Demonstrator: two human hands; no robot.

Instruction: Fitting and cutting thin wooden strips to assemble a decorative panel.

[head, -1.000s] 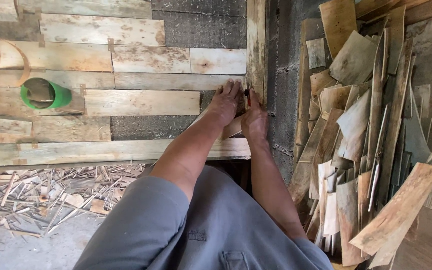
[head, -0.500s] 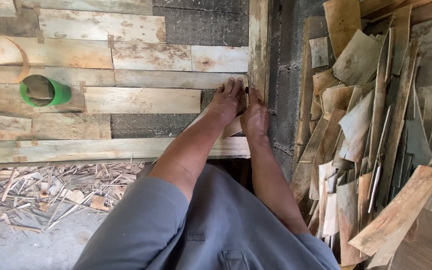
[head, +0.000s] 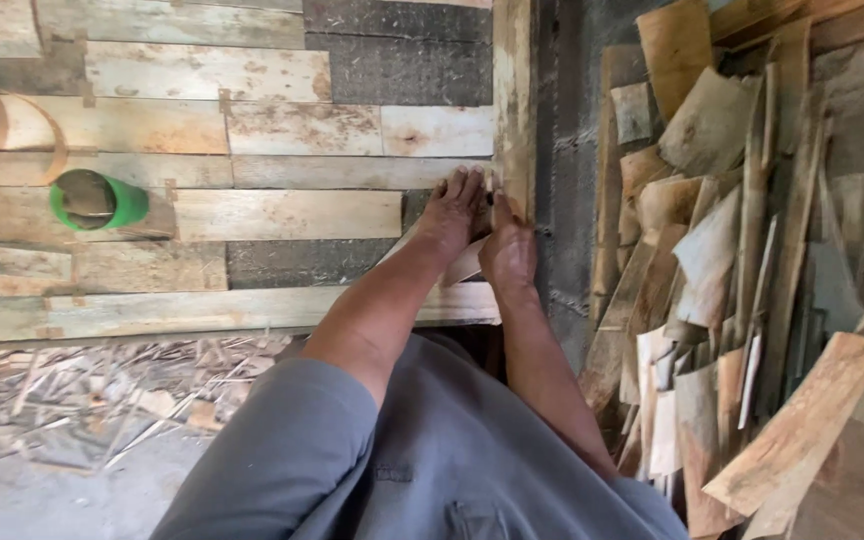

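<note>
— What's around your hands?
— My left hand and right hand pinch a thin wood strip against the upright plank.
— Nearby?
— Green cup far left, scrap wood pile right, plank wall behind.

One camera sits on your head and looks steeply down along your own arms. Your grey-sleeved shoulders fill the bottom of the view, very close to the lens. Your left hand and right hand meet near the middle, at arm's length. Beyond and to the left of them lies a surface of wooden planks. To their right, a heap of wood offcuts fills the edge. No second view exists.
</note>
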